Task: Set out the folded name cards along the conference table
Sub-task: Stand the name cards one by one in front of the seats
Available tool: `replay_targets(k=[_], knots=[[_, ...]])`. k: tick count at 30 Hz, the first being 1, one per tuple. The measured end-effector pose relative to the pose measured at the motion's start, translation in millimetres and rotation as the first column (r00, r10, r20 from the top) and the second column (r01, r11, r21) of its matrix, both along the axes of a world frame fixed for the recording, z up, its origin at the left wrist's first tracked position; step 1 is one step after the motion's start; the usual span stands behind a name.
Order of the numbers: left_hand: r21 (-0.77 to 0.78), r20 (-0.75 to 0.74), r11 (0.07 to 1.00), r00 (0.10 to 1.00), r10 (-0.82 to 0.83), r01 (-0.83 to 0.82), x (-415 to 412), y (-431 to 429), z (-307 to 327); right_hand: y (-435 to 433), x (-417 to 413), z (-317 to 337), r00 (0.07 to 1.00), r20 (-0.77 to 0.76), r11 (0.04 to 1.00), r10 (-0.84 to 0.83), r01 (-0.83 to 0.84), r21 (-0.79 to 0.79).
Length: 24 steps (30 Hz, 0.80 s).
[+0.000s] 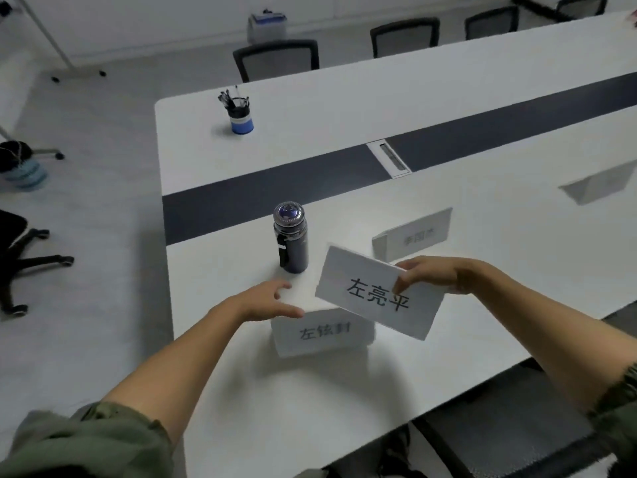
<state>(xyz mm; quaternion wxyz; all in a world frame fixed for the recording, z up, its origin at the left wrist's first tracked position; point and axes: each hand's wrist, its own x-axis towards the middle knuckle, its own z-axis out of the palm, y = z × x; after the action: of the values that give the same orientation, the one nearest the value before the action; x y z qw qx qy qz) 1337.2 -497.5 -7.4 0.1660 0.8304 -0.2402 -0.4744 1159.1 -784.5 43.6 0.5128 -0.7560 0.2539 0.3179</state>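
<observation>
My right hand pinches the top edge of a white folded name card with black characters, held tilted above the table. Below it a second name card stands on the white conference table near the front edge. My left hand hovers at that standing card's top left corner with fingers spread; I cannot tell whether it touches the card. A third name card stands farther back to the right. A fourth stands at the far right.
A dark water bottle stands just behind my left hand. A cup of pens sits on the far side of the table. A cable hatch lies in the dark centre strip. Black chairs line the far side.
</observation>
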Motion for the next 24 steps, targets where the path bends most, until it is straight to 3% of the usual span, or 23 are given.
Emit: replay_targets(k=[4,9,17,24], knots=[[0.101,-0.077,0.961,0.965,-0.249,0.256,-3.2,-43.7,-12.6,-13.1,-48.7,-3.5,0.943,0.037,0.942,-0.332,0.329,0.07],[0.181,-0.087,0.893,0.911,-0.402,0.411,-8.5,-72.7,-30.5,-13.9,-110.7,-28.8,0.74,0.002,0.74,-0.672,0.672,0.032],[0.094,-0.134,0.932,0.932,-0.337,0.351,-7.2,-75.9,-31.3,6.6,-177.4,-56.6,0.504,0.008,0.504,-0.864,0.862,0.063],[-0.015,-0.164,0.964,0.95,-0.265,0.267,-26.5,-82.1,27.4,16.1,-208.8,-31.3,0.428,0.062,0.432,-0.902,0.896,0.106]])
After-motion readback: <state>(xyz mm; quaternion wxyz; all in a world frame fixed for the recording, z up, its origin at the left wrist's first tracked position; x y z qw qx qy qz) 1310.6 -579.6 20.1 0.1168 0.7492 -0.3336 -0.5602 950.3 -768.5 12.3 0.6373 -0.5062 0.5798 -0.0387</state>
